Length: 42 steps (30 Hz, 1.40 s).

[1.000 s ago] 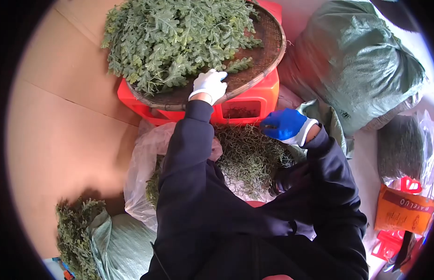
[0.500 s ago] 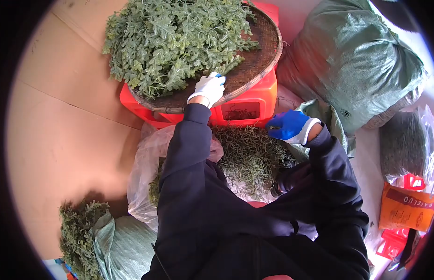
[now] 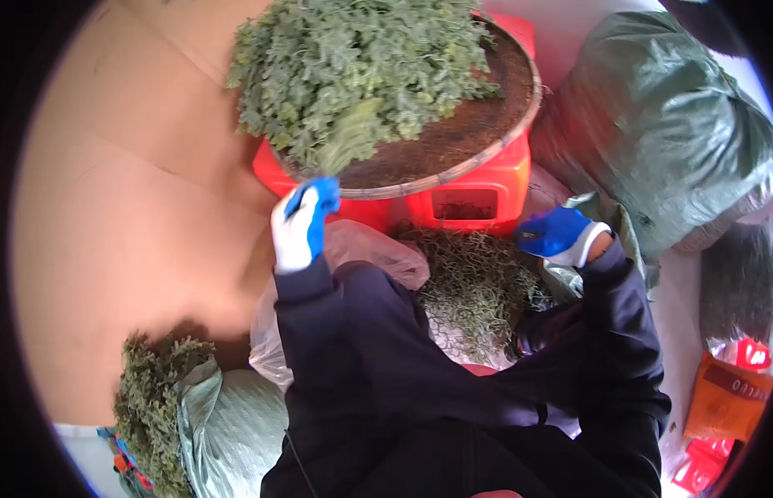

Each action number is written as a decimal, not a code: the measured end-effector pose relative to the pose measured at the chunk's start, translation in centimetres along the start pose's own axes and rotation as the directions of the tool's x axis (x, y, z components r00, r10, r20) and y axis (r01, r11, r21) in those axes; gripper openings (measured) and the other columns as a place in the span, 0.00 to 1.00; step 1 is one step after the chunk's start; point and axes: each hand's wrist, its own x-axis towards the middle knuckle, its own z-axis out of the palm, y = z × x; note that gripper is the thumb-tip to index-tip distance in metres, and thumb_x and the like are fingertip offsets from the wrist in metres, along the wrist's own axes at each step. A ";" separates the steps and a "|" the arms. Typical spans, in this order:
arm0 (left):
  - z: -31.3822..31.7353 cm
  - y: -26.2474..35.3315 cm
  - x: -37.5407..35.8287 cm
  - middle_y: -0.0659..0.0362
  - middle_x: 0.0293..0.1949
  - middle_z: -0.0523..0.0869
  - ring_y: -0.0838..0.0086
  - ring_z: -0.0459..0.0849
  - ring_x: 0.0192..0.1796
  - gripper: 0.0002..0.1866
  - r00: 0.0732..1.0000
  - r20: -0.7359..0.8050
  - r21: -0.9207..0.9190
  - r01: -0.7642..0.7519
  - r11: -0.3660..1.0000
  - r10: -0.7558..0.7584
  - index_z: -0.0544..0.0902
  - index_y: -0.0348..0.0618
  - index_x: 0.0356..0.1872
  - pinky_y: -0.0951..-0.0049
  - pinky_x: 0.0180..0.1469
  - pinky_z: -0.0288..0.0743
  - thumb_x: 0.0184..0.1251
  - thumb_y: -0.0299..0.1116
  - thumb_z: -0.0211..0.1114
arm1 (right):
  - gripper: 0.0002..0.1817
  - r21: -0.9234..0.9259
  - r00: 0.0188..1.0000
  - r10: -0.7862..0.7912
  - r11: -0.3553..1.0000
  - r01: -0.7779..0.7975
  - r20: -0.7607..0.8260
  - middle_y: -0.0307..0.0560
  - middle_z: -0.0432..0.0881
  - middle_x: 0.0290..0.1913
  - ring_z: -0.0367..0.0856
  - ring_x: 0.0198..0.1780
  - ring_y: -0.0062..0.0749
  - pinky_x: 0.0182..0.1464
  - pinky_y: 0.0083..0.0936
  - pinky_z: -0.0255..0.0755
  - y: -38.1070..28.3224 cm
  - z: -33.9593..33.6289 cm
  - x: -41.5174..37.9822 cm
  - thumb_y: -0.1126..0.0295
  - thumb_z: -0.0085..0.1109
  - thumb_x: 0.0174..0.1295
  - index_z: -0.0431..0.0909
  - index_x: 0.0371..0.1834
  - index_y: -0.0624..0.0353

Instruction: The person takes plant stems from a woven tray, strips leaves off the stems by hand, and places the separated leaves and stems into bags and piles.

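My left hand (image 3: 306, 222), in a white and blue glove, is closed at the front rim of a round woven tray (image 3: 453, 153). A leafy green sprig (image 3: 351, 137), smeared by motion, extends up from its fingers across the tray. Behind it, a large heap of similar leafy sprigs (image 3: 362, 66) covers much of the tray. To the right, my right hand (image 3: 559, 235), gloved the same way, has curled fingers beside a pile of thin, bare-looking stems (image 3: 478, 278). Whatever those fingers hold is hidden.
The tray rests on a red plastic stool (image 3: 507, 178). A big green woven sack (image 3: 660, 124) stands at right, near an orange packet (image 3: 729, 398). Clear plastic (image 3: 370, 249) lies by my knee. Another sack (image 3: 237, 432) with leafy stems (image 3: 150, 407) sits at lower left.
My left hand has drawn back from the heap toward the left and nearer me, with a sprig now in it. The view has shifted slightly; my right hand stays beside the stem pile.
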 end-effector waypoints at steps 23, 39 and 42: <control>-10.2 -5.6 -0.3 0.53 0.40 0.86 0.72 0.84 0.43 0.11 0.956 -0.113 0.591 -0.154 0.792 0.271 0.81 0.31 0.46 0.71 0.48 0.78 0.68 0.28 0.63 | 0.16 -0.275 0.918 -0.295 0.890 0.364 0.264 0.44 0.84 0.50 0.83 0.50 0.41 0.48 0.36 0.79 1.1 2.5 1.8 0.69 0.53 0.55 0.84 0.46 0.46; 6.8 -5.7 6.6 0.53 0.31 0.83 0.55 0.82 0.36 0.06 0.882 0.164 0.937 -0.280 0.210 0.441 0.84 0.51 0.36 0.56 0.40 0.75 0.57 0.34 0.66 | 0.15 -0.299 0.898 -0.406 0.847 0.440 0.171 0.48 0.83 0.51 0.84 0.43 0.42 0.40 0.35 0.79 1.1 1.7 2.1 0.64 0.62 0.56 0.83 0.46 0.54; 10.3 -4.4 4.7 0.54 0.32 0.81 0.57 0.82 0.34 0.06 0.884 0.194 0.905 -0.329 0.271 0.425 0.84 0.49 0.37 0.59 0.35 0.75 0.58 0.30 0.64 | 0.13 -0.267 0.898 -0.431 0.858 0.439 0.093 0.51 0.83 0.52 0.84 0.43 0.44 0.41 0.34 0.79 1.0 1.7 2.8 0.70 0.61 0.58 0.82 0.46 0.58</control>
